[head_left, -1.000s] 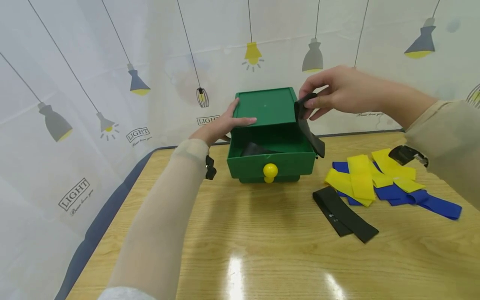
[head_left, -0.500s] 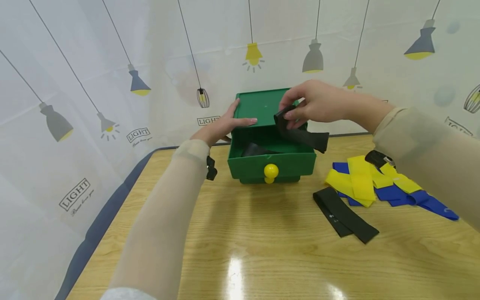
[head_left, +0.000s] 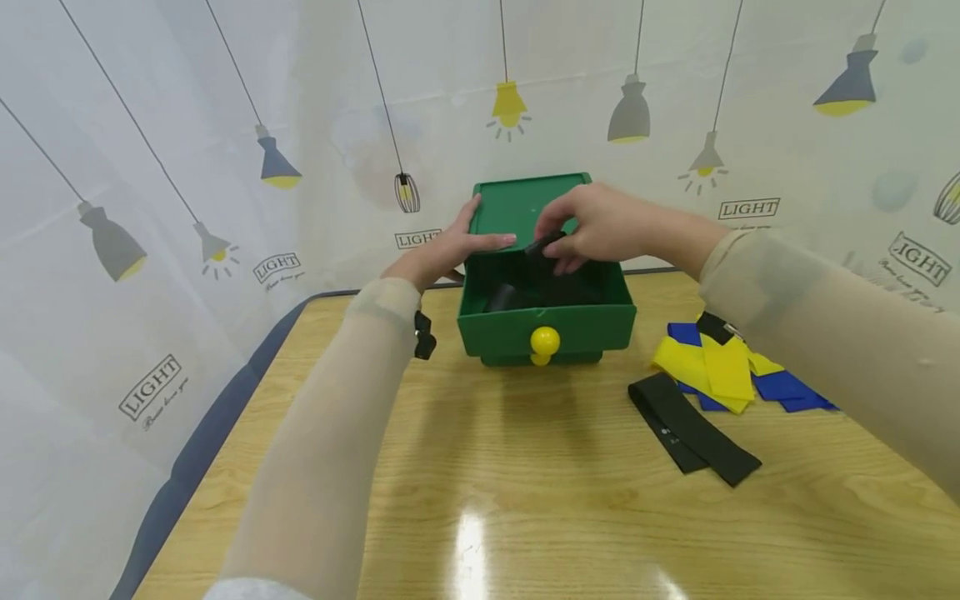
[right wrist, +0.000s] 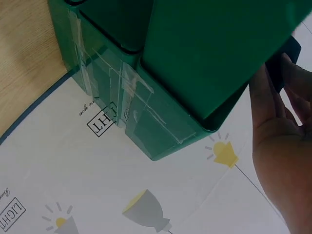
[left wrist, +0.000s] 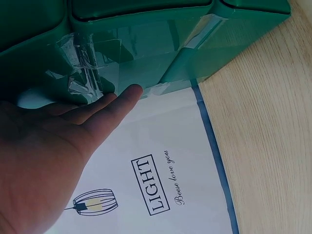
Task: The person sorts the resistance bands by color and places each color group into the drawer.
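Note:
A green box of stacked drawers point(head_left: 517, 204) stands at the back of the table, its top drawer point(head_left: 495, 335) pulled out, with a yellow knob point(head_left: 545, 341) in front. My left hand point(head_left: 450, 250) rests on the box's left top edge, thumb on top and fingers along the side, fairly straight in the left wrist view. Above the drawer my right hand point(head_left: 600, 225) pinches a black fabric band point(right wrist: 283, 61); its lower part hangs into the drawer, where the shade blurs its outline. Another black band point(head_left: 504, 298) lies inside at the left.
A folded black band point(head_left: 697, 433) lies on the wooden table point(head_left: 525, 483), right of the box. Behind it are yellow bands point(head_left: 727, 367) and blue bands point(head_left: 787, 392), partly hidden by the right forearm. A lamp-print curtain point(head_left: 322, 108) hangs close behind the box.
My right hand has moved left and down from the box's right side to over the open drawer, taking the black band with it. The band's end now hangs inside. The left hand stays put.

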The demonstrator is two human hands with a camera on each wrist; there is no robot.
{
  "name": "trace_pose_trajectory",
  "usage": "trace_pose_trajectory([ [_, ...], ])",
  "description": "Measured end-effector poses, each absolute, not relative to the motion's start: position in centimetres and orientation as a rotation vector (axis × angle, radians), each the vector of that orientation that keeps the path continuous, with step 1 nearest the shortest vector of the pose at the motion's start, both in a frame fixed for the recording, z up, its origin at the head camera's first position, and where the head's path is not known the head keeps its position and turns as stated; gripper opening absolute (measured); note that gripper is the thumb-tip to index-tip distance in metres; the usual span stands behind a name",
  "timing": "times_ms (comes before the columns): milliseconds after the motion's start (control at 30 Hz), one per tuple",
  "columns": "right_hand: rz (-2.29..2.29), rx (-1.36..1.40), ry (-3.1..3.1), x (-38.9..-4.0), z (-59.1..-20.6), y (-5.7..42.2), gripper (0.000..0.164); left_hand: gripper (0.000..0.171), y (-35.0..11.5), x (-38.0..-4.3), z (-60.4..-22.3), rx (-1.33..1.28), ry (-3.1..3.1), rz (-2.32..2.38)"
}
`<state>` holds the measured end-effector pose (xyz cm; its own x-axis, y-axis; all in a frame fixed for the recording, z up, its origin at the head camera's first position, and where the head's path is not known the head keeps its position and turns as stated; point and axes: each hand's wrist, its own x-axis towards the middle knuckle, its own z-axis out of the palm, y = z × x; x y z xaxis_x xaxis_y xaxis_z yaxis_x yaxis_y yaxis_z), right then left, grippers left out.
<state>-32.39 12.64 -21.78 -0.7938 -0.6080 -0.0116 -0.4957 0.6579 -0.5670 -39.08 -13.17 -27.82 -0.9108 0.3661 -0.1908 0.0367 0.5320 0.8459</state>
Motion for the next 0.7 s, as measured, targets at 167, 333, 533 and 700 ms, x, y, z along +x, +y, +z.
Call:
trace_pose_trajectory([
  [167, -0.69, -0.988, 2.756, -32.2, -22.5, 12.6, 0.024, 0.111, -13.0, -39.1, -27.7, 0.327, 2.425, 1.323],
  [333, -0.541, -1.111, 2.867, -32.0, -23.0, 12.4, 0.024, 0.112, -12.9, -39.1, -27.9, 0.322, 2.425, 1.326],
  [533, -0.543, -1.136, 2.88, -32.2, -22.9, 12.6, 0.023, 0.113, -13.0, -39.0, -28.0, 0.324, 2.435, 1.332],
  [700, -0.567, -1.116, 2.864, -32.3, -22.1, 13.5, 0.021, 0.113, -13.2, -39.1, -28.0, 0.328, 2.435, 1.339],
])
